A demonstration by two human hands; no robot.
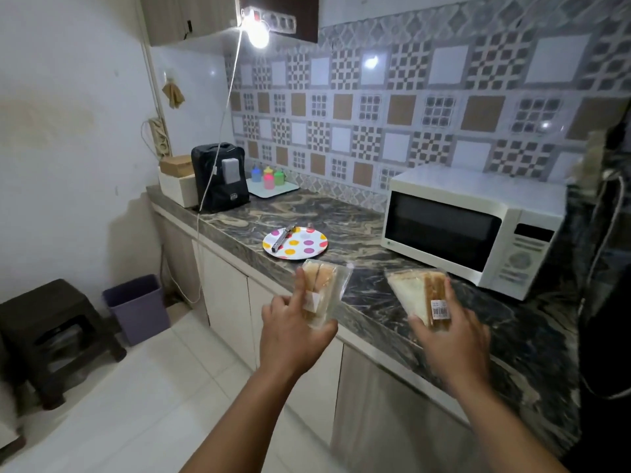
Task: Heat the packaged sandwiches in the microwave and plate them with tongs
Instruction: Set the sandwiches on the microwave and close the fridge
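Observation:
My left hand (293, 332) grips a clear-wrapped sandwich (324, 288), held upright above the counter's front edge. A second wrapped, triangular sandwich (415, 291) with a barcode label is held in my right hand (450, 339). The white microwave (471, 230) stands on the counter to the right with its door closed. Left of it lies a polka-dot plate (300, 245), and metal tongs (281, 238) rest on the plate's left part.
The marbled counter (341, 216) runs from back left to front right. At its far end stand a black bag (220, 177), a white box (177, 189) and a tray of coloured bottles (269, 179). A purple bin (136, 307) and dark stool (54, 336) are on the floor.

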